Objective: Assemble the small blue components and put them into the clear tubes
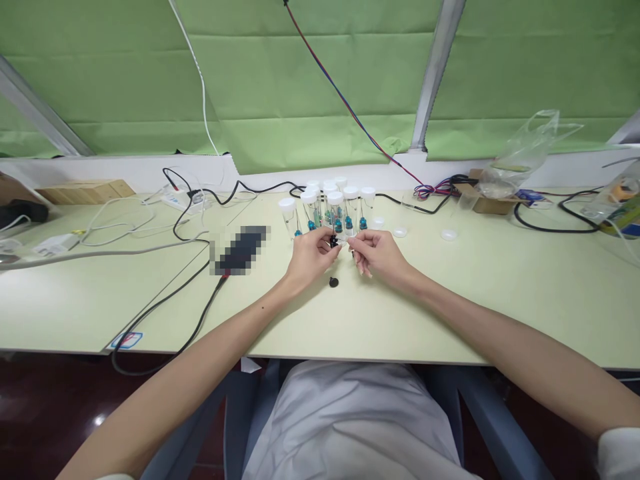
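My left hand [313, 257] is closed, with thumb and fingertips pinching a small black part [334, 241]. Close beside it, my right hand [381, 257] pinches a small whitish, see-through piece [342, 239] that reaches toward the black part. Whether the two pieces touch, I cannot tell. Below the fingertips lies a small round black piece [334, 283] on the table. Just behind the hands stand several clear tubes with white caps [367, 193], holding teal parts [349, 222] and thin dark wires. My fingers hide the lower ends of some tubes.
Loose white lids [449, 235] lie on the pale table [500, 293] to the right. A pixelated dark object [243, 250] with a black cable [200, 327] is on the left. A cardboard box [495, 200] with a plastic bag stands back right. Green sheeting [320, 87] hangs behind.
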`<act>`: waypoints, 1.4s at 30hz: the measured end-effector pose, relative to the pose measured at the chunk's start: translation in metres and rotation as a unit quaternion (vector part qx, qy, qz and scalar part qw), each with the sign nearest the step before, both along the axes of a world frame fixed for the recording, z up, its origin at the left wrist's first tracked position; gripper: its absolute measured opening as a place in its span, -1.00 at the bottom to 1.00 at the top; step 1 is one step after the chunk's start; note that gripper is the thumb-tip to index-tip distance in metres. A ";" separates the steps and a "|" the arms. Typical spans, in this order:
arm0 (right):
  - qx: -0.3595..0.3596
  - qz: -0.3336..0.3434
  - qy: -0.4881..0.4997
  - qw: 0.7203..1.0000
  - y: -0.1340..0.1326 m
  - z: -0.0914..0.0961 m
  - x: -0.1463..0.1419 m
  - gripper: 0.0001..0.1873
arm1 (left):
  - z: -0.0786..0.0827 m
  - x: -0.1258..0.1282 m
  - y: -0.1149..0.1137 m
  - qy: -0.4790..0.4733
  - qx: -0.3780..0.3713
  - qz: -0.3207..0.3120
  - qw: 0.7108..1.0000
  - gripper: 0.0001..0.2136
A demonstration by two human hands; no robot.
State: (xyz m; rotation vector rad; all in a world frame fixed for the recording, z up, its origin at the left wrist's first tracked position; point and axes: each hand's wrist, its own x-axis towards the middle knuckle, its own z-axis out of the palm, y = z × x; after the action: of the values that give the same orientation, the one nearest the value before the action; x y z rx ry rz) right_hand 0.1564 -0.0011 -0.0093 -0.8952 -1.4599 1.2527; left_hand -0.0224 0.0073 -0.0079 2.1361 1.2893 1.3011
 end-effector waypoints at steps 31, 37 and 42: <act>-0.027 0.061 0.163 0.984 0.002 -0.004 -0.005 -0.61 | 0.004 0.005 -0.005 -0.134 -0.179 -0.069 0.972 -0.76; 0.020 0.026 0.099 0.995 -0.001 -0.001 -0.003 -0.55 | 0.001 0.005 -0.005 -0.105 -0.153 -0.069 0.980 -0.80; 0.040 0.010 0.081 0.996 -0.002 0.000 -0.003 -0.54 | -0.002 0.004 -0.003 -0.073 -0.112 -0.059 0.989 -0.81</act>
State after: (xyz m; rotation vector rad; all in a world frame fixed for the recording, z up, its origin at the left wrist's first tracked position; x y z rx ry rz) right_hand 0.1529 -0.0030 -0.0089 -0.7102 -1.3825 1.2418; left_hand -0.0186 0.0039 -0.0099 1.8952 1.1713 1.1809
